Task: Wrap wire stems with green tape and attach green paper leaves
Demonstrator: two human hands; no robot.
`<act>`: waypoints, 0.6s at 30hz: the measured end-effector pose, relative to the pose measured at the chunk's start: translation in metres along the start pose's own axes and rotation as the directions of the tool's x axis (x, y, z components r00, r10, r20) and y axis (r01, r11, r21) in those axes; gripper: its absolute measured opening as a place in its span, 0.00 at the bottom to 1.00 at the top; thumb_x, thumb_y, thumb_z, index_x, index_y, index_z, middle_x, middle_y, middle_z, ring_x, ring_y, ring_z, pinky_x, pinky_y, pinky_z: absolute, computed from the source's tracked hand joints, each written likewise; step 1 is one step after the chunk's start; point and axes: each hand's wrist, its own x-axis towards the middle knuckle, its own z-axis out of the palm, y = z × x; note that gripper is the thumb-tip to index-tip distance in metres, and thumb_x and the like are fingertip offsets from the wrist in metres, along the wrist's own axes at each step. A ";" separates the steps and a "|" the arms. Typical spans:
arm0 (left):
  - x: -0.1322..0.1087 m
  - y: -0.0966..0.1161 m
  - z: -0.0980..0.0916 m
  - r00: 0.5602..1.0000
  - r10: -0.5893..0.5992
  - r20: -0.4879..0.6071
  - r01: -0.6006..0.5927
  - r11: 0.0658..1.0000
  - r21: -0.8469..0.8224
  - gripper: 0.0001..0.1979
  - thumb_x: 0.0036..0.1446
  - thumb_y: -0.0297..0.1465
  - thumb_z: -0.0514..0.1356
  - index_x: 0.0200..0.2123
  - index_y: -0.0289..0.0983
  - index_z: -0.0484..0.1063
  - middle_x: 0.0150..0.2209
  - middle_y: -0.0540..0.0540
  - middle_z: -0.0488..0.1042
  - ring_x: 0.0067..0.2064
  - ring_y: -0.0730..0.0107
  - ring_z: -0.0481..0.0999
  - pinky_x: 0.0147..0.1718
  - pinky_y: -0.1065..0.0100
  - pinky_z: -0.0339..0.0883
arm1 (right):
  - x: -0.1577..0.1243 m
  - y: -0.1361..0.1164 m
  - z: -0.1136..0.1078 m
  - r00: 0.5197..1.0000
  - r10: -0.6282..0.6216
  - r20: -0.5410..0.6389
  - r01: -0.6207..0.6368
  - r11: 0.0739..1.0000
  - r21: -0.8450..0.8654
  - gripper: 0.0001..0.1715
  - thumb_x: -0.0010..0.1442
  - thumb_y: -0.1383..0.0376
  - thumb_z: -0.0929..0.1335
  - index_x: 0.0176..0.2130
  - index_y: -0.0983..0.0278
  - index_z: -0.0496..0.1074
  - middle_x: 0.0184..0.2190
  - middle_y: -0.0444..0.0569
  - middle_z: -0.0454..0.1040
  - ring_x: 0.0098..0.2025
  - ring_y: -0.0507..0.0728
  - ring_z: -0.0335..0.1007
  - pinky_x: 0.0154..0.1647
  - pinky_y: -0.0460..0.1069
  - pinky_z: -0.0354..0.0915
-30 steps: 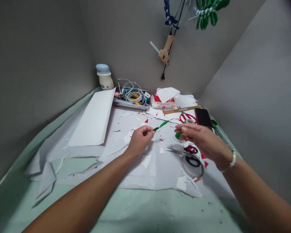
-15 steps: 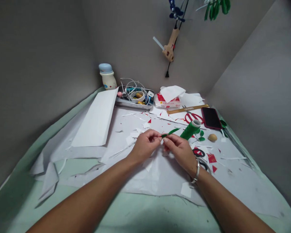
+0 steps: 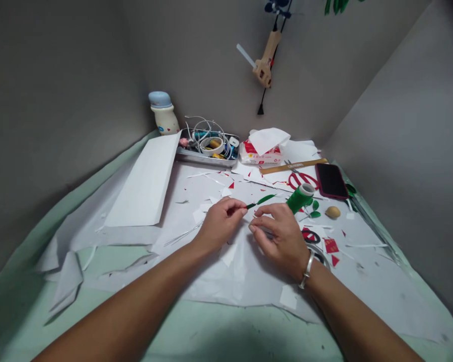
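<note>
My left hand point(image 3: 223, 221) pinches the dark lower end of a slender green artificial leaf point(image 3: 266, 199). The leaf points right and away from me. Close by on the right, my right hand point(image 3: 277, 234) is apart from the leaf. Its index finger is raised and bent, while the thumb and another fingertip come together; anything thin between them is too small to make out. A spool of green thread point(image 3: 297, 200) leans just behind the right hand's knuckles. Small round green leaves point(image 3: 314, 214) on stems lie beside the spool.
White paper covers the green cloth, strewn with red and white scraps. Red-handled scissors point(image 3: 302, 180), a ruler point(image 3: 292, 166), a phone point(image 3: 331, 181) and a tan oval object point(image 3: 332, 212) lie right. Behind stand a metal tray point(image 3: 207, 159), tissues point(image 3: 262, 155) and a bottle point(image 3: 165, 118). A glue gun point(image 3: 266, 63) hangs above.
My right hand has come away from the leaf, its fingers loosening and moving slightly right and down. My left hand still pinches the leaf and has shifted a little left. The view has tilted slightly.
</note>
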 end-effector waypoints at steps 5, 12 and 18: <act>0.000 -0.002 -0.002 0.996 0.090 0.008 -0.090 0.978 0.187 0.08 0.60 0.30 0.57 0.36 0.36 0.77 0.35 0.48 0.71 0.38 0.68 0.72 0.40 0.66 0.64 | 0.001 0.002 -0.006 0.996 0.011 0.093 -0.026 0.987 0.159 0.06 0.63 0.69 0.64 0.37 0.63 0.71 0.33 0.47 0.75 0.36 0.54 0.69 0.41 0.50 0.63; -0.003 -0.001 -0.001 0.974 0.183 0.130 -0.222 0.879 0.422 0.10 0.60 0.26 0.56 0.37 0.37 0.78 0.34 0.46 0.71 0.38 0.66 0.71 0.38 0.65 0.63 | 0.021 0.017 -0.027 0.987 -0.071 0.145 0.062 0.996 0.060 0.08 0.63 0.67 0.66 0.37 0.64 0.76 0.26 0.46 0.66 0.30 0.53 0.64 0.31 0.48 0.60; -0.001 -0.005 -0.001 0.906 0.272 0.325 -0.406 0.776 0.483 0.10 0.59 0.25 0.57 0.38 0.40 0.78 0.34 0.46 0.72 0.39 0.64 0.71 0.40 0.63 0.63 | 0.034 0.038 -0.023 0.984 -0.012 0.179 -0.021 0.983 0.184 0.07 0.63 0.66 0.67 0.36 0.63 0.76 0.25 0.44 0.66 0.30 0.52 0.63 0.33 0.47 0.60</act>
